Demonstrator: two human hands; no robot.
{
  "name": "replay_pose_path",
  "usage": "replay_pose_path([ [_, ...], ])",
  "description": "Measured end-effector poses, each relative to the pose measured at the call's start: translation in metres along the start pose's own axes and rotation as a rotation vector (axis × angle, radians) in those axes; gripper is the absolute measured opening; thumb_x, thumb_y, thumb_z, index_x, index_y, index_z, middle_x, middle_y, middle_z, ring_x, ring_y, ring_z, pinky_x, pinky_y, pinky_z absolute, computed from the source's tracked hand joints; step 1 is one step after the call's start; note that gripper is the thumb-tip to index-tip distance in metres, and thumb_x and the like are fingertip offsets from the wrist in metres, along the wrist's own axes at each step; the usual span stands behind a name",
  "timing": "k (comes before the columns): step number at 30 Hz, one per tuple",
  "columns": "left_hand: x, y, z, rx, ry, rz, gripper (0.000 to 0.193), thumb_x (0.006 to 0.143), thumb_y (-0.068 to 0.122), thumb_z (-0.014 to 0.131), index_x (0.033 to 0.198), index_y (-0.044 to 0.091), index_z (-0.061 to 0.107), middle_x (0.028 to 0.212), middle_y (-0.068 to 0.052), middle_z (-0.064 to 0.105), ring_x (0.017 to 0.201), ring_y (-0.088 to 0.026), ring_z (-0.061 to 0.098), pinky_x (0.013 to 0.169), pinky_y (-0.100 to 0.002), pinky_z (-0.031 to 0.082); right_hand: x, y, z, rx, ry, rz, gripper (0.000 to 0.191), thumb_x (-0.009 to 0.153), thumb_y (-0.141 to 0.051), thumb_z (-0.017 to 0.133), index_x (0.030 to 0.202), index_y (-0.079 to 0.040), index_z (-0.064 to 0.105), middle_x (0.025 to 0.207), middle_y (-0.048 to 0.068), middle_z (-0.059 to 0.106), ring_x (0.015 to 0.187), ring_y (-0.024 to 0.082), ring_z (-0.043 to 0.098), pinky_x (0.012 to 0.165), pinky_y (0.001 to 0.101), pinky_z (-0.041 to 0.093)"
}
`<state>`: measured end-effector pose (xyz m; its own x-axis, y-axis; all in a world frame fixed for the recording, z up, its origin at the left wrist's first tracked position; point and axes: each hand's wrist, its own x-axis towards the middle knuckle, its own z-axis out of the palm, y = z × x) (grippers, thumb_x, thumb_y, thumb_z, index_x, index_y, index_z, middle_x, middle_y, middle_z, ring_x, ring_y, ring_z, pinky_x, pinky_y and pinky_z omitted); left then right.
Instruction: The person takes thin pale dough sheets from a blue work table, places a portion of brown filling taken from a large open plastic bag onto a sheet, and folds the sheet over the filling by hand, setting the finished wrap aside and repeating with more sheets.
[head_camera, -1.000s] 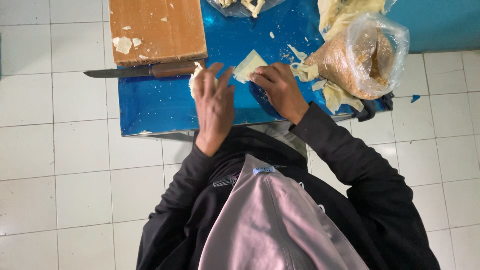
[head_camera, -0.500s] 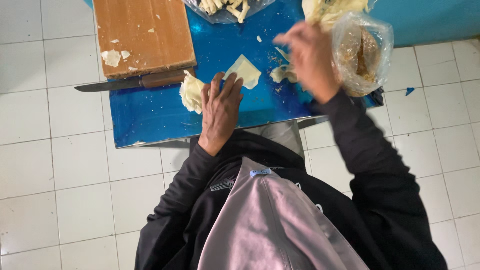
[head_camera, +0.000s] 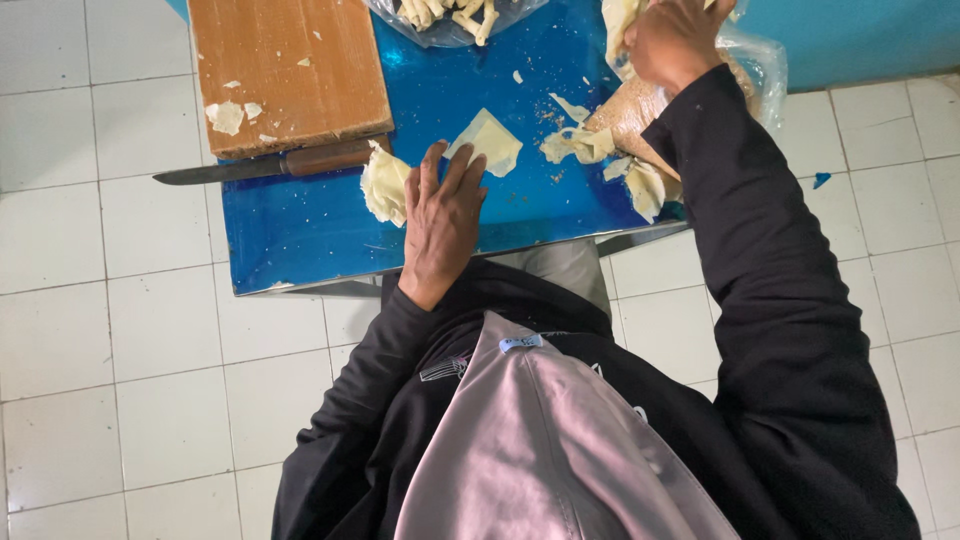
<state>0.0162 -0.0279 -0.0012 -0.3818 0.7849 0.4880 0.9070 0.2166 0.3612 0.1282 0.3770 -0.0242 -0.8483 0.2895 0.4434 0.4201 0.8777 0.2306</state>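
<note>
Left hand (head_camera: 440, 215) flat on the blue table (head_camera: 300, 235), fingers spread and gripping nothing, fingertips just short of a thin square dough wrapper (head_camera: 487, 140), with a folded stack of wrappers (head_camera: 384, 185) touching its thumb side. Right hand (head_camera: 678, 35) up at the far right of the table, closed on a pale sheet at the clear bag (head_camera: 750, 60), though hard to tell how firmly. Likely light, limp, easily torn and a little tacky; best pinched at a corner or edge and peeled up slowly. Knife (head_camera: 260, 165) beside the wooden board (head_camera: 290, 70), left of the stack.
</note>
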Motion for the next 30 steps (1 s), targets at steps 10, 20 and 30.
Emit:
replay_pose_path([
  [10, 0.000, 0.001, 0.000, -0.021, 0.003, 0.007, 0.041, 0.100, 0.015, 0.066, 0.139, 0.004, 0.059, 0.145, -0.010, 0.055, 0.141, -0.033, 0.042, 0.112, -0.052, 0.036, 0.008, -0.015, -0.032, 0.308, -0.152, 0.041, 0.021, 0.093, -0.009, 0.079, 0.092, -0.030, 0.083, 0.104, -0.001, 0.074, 0.114, 0.034, 0.055, 0.094, 0.0659, 0.025],
  [20, -0.002, 0.001, 0.001, 0.038, 0.001, -0.010, 0.036, 0.099, 0.015, 0.065, 0.134, 0.008, 0.062, 0.143, -0.008, 0.057, 0.141, -0.031, 0.044, 0.110, -0.048, 0.036, -0.036, -0.176, -0.095, 0.368, -0.004, -0.231, 0.051, 0.093, 0.001, 0.063, 0.130, -0.030, 0.078, 0.110, 0.003, 0.048, 0.103, 0.026, 0.044, 0.081, 0.0433, 0.031],
  [30, -0.001, 0.002, 0.005, 0.048, -0.003, -0.036, 0.035, 0.101, 0.016, 0.064, 0.135, 0.010, 0.060, 0.142, -0.008, 0.056, 0.138, -0.028, 0.048, 0.115, -0.050, 0.033, -0.031, -0.171, -0.109, 0.080, 0.022, -0.317, 0.049, 0.105, -0.006, 0.058, 0.147, -0.031, 0.063, 0.120, 0.003, 0.049, 0.110, 0.026, 0.043, 0.090, 0.0496, 0.031],
])
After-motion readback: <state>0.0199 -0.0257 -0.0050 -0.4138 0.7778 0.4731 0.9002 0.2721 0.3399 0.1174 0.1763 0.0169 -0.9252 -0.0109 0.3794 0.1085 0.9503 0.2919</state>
